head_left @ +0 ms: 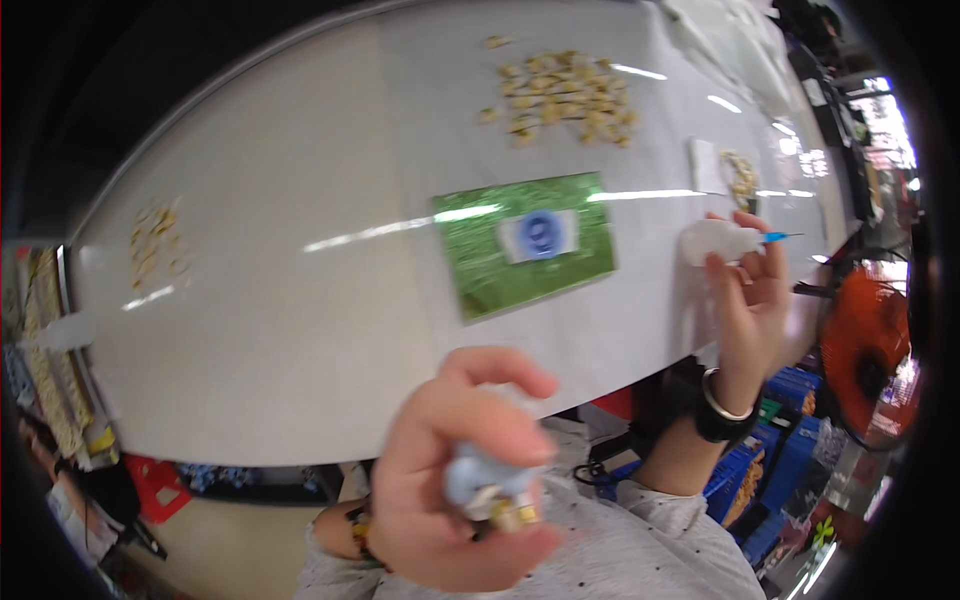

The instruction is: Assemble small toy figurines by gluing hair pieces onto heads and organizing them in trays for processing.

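Note:
Close to the camera, my left hand (425, 470) has its fingers curled round a small blue-grey piece with gold parts (475, 478); blur hides its exact kind. My right hand (755, 305) is over the table's right side. Its fingers grip a white squeeze bottle (712, 243) with a thin blue needle tip (778, 237) pointing right. Between the hands, farther back, a shiny green sheet (480, 270) lies on the table. On it rests a white card (512, 243) with a round blue disc (541, 235).
Many small gold-coloured pieces (570, 95) lie spread at the back of the white table (290, 270). Others (157, 245) lie at the far left, and a small cluster (741, 180) sits beside a white block (707, 166). An orange fan (868, 355) and blue crates (742, 470) stand at right.

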Tool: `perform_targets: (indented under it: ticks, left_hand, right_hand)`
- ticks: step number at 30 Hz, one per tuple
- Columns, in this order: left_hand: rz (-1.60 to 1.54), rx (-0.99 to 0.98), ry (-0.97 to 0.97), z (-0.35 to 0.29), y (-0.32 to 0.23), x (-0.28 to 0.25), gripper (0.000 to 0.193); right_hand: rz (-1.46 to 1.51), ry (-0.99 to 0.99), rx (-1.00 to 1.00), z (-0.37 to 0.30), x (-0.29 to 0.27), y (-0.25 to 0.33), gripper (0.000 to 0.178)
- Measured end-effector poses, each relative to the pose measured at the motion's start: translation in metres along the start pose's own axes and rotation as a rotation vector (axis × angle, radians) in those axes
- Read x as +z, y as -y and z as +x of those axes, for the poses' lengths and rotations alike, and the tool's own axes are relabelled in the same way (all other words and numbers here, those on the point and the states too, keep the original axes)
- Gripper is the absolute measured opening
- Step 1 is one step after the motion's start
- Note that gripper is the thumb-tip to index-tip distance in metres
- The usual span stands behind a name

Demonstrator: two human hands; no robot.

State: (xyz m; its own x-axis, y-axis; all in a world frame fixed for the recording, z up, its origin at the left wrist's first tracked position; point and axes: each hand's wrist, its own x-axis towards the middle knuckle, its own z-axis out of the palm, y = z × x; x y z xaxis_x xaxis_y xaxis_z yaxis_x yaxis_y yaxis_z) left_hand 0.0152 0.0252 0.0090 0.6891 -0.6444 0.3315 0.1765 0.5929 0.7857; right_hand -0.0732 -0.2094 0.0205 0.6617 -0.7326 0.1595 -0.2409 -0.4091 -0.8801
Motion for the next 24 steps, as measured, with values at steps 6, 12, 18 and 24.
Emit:
perform_targets:
  ticks: [6, 12, 18, 24]
  left_hand:
    - [-0.512, -0.306, -0.238, -0.004, -0.014, 0.015, 0.060]
    - [-0.549, -0.337, -0.208, -0.007, -0.026, 0.015, 0.067]
    - [-0.404, -0.341, -0.126, 0.003, -0.010, 0.009, 0.072]
    - [-0.296, -0.138, 0.296, 0.003, 0.003, -0.013, 0.065]
  right_hand:
    - [-0.199, -0.195, -0.147, 0.001, -0.037, -0.001, 0.045]
    - [-0.366, 0.025, 0.040, 0.036, -0.063, -0.029, 0.045]
    - [-0.260, 0.079, -0.007, 0.034, -0.065, -0.033, 0.041]
    - [1.192, 0.170, -0.366, -0.004, -0.090, -0.013, 0.036]
